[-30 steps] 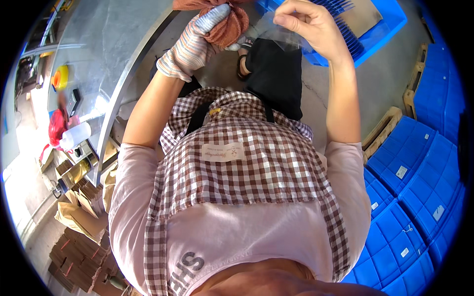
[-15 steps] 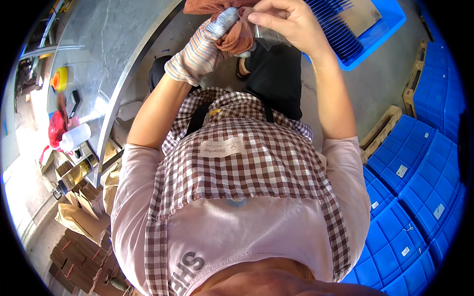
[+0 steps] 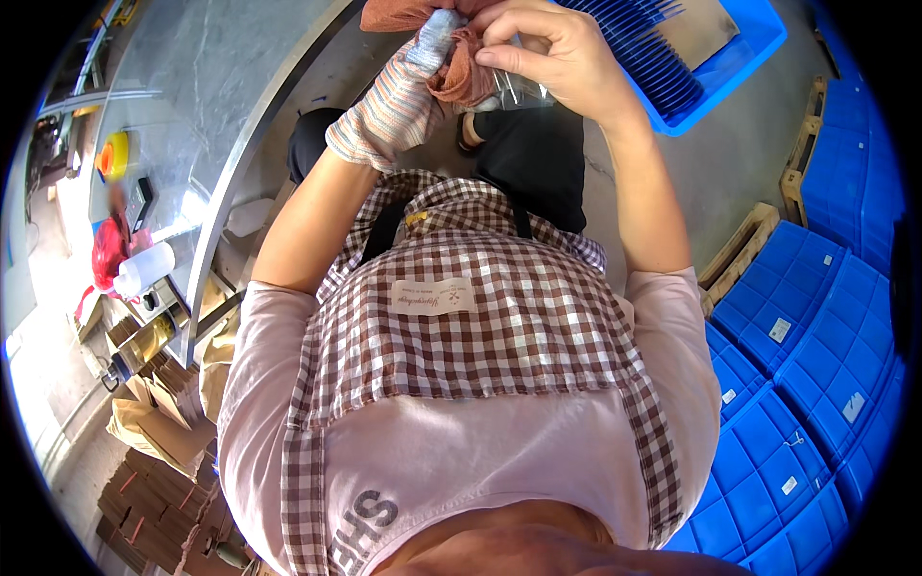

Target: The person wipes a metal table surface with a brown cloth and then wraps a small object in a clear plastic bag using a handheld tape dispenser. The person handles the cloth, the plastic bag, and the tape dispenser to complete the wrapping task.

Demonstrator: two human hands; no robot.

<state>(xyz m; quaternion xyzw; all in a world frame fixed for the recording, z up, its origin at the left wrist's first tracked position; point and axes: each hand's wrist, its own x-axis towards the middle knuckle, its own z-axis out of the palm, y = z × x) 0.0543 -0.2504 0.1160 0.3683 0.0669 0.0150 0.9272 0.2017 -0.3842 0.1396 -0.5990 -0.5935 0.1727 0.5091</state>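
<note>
A reddish-brown cloth is bunched in my left hand, which wears a striped knit glove with the thumb pressed on top. More of the cloth extends past the upper edge of the view. My bare right hand is closed, thumb and forefinger brought together at the right side of the cloth. Just below those fingers shows a clear, shiny piece, glass or plastic; I cannot tell which. Whether the right fingertips grip the cloth or the clear piece is hidden.
A blue crate holding a row of dark blue discs stands beyond my right hand. To the left is a grey table with yellow tape and a white bottle. Blue boxes on pallets line the right; flattened cardboard lies lower left.
Both hands have shifted slightly to the right with the cloth. More of the clear piece shows below the right fingers, with brighter glints on it.
</note>
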